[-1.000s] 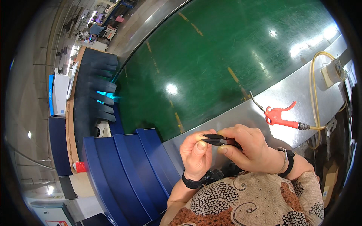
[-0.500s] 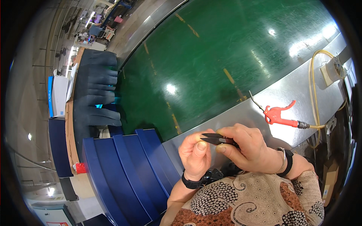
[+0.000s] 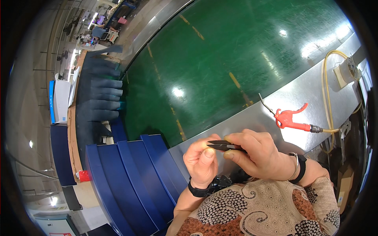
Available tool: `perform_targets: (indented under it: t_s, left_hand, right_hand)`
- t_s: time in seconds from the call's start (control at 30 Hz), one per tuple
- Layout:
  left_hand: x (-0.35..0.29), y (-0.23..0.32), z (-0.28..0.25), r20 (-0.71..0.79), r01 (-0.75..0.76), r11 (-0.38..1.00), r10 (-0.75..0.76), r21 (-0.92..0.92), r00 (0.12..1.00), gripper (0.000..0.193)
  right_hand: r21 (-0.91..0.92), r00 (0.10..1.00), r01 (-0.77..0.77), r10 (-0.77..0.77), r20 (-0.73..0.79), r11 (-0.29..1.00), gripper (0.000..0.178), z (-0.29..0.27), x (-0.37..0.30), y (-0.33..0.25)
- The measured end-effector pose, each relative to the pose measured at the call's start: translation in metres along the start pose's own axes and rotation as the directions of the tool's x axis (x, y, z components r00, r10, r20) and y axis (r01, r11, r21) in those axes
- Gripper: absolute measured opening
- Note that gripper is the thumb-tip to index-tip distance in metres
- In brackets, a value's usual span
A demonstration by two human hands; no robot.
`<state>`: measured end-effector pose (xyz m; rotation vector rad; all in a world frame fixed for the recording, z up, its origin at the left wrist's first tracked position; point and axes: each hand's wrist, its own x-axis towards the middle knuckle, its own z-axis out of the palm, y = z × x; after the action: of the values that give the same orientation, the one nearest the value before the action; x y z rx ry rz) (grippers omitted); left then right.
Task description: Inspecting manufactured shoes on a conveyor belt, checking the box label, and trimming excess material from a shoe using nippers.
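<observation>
From the head view, I see the right hand [image 3: 258, 155] gripping small black snips [image 3: 223, 146] above the metal ledge [image 3: 236, 124], beside the green surface [image 3: 212, 74]. The left hand's [image 3: 201, 163] thumb and forefinger bend together at the snips' tips; whether they pinch anything, I can't tell.

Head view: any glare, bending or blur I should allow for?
Head view: white glare spots on the green belt, bright sheen on the metal edge; head view: long edges bow near the black rim; head view: the black snips look fairly sharp, the upper-left background too small to read.
</observation>
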<state>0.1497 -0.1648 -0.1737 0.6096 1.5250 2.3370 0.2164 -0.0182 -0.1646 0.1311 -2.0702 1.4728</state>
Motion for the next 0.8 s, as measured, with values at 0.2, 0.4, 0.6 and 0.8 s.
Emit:
perform_targets:
  t_s: [0.2,0.4,0.6,0.8]
  left_hand:
    - [-0.003,0.002,0.0,-0.018,0.058,0.995,-0.06,-0.085,0.998,0.019]
    - [-0.002,0.0,-0.002,0.029,0.148,0.967,-0.146,-0.209,0.989,0.02]
    - [0.002,0.0,0.0,0.029,0.139,0.966,-0.136,-0.217,0.99,0.018]
    - [0.012,-0.006,-0.011,0.271,0.345,0.74,-0.225,-0.578,0.936,0.018]
  right_hand:
    - [0.019,1.0,-0.011,0.011,0.002,1.0,0.026,0.001,0.0,0.001]
    - [-0.004,0.999,-0.019,0.019,-0.035,1.0,0.025,0.004,-0.004,0.005]
    - [-0.008,0.998,-0.026,0.026,-0.061,1.0,0.025,0.002,-0.001,0.004]
    - [0.106,0.968,-0.219,0.23,-0.105,0.97,0.025,-0.003,-0.011,0.006]
